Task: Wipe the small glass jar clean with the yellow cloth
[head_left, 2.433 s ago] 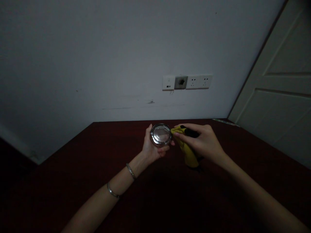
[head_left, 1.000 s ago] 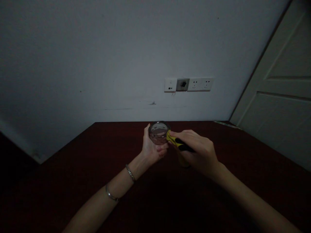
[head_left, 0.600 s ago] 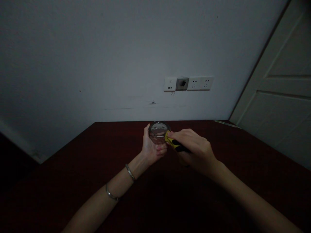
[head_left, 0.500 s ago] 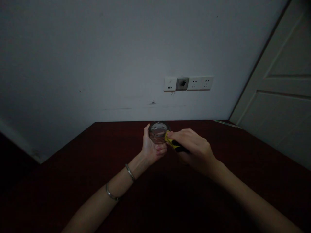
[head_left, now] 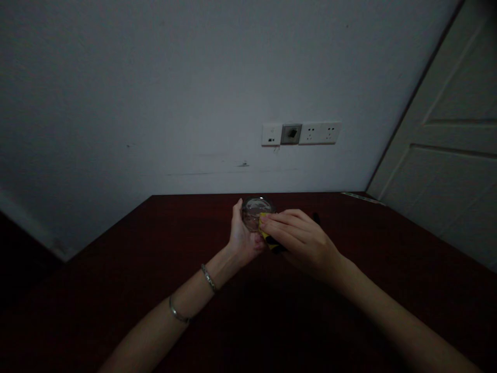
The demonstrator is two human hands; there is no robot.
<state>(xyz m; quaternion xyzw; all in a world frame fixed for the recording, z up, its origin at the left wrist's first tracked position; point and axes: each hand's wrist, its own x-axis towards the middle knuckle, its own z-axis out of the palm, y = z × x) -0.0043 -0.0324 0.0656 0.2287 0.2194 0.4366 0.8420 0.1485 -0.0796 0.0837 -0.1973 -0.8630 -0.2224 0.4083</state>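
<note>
My left hand [head_left: 244,241] is wrapped round a small clear glass bowl [head_left: 251,220], its thumb up along the left side and its fingers underneath. The bowl is tilted, with its round rim visible above the tabletop. A yellow and black cloth [head_left: 265,235] is pinched in my right hand [head_left: 306,235], whose fingertips press it to the bowl's right side. Much of the cloth is hidden under those fingers, and a dark bit of it pokes out behind the hand. Two silver bangles circle my left forearm.
A dark red tabletop [head_left: 186,223] lies below both hands and runs back to a pale wall [head_left: 194,103]. Wall sockets [head_left: 318,133] and a switch plate are fixed above the table. At the right stands a panelled door [head_left: 446,171].
My right hand has shifted slightly left with the cloth, its fingers now flatter over the bowl's side. The bowl has moved a little right and turned in my left hand.
</note>
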